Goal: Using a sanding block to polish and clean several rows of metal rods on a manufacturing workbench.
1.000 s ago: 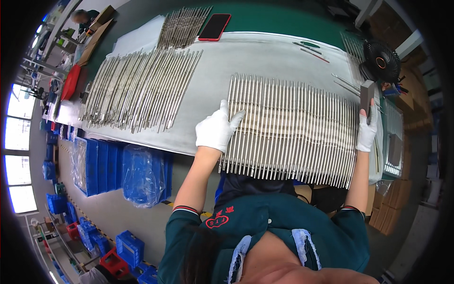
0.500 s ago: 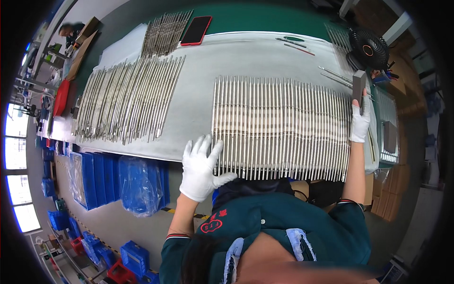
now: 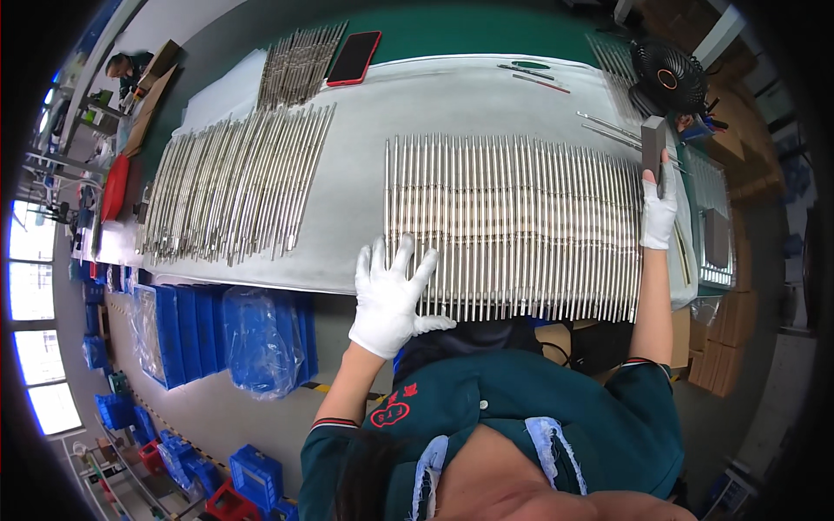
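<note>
A wide row of thin silver metal rods [image 3: 512, 226] lies side by side in front of me. Their near ends jut over the table's front edge. My left hand [image 3: 388, 300], in a white glove, rests with spread fingers across the lower left end of this row. At the row's right end, my right hand [image 3: 658, 213], also gloved but with bare fingertips showing, grips a grey rectangular block [image 3: 653, 143] held upright. A second batch of rods [image 3: 234, 187] lies on the left of the table, slightly fanned.
Darker rods [image 3: 300, 65] and a red-edged phone [image 3: 354, 58] lie at the back. A black fan [image 3: 667, 76] stands far right, near another grey block [image 3: 716, 239]. Blue crates [image 3: 187, 334] stand below the table's left front edge. Another person [image 3: 130, 69] is far left.
My left hand has shifted right and slightly up, farther over the rods' left end. The right hand keeps the block at about the same place beside the row.
</note>
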`<state>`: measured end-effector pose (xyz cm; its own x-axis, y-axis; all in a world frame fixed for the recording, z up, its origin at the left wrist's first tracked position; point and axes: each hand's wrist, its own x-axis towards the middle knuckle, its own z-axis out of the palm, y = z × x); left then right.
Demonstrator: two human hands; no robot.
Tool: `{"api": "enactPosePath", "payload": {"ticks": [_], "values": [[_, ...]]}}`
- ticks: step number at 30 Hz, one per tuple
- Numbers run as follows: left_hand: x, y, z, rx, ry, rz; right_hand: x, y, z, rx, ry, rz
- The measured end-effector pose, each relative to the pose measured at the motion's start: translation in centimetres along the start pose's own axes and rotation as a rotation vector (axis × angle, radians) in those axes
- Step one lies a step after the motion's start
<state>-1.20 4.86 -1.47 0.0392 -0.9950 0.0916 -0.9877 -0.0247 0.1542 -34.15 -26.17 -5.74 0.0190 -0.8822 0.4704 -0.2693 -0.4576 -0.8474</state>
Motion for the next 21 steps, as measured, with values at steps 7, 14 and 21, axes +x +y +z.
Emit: {"api": "enactPosePath", "payload": {"ticks": [7,14,21], "values": [[1.4,1.4,-0.6,-0.062,-0.094,0.046,0.1,0.9,0.1,0.064,0.014,0.014],[1.3,1.1,-0.2,-0.051,-0.078,0.085,0.3,1.4,-0.1,-0.010,0.009,-0.045],[0.6,-0.6,-1.5,-0.089,0.011,0.041,-0.1,0.9,0.0,0.070,0.003,0.079]]}}
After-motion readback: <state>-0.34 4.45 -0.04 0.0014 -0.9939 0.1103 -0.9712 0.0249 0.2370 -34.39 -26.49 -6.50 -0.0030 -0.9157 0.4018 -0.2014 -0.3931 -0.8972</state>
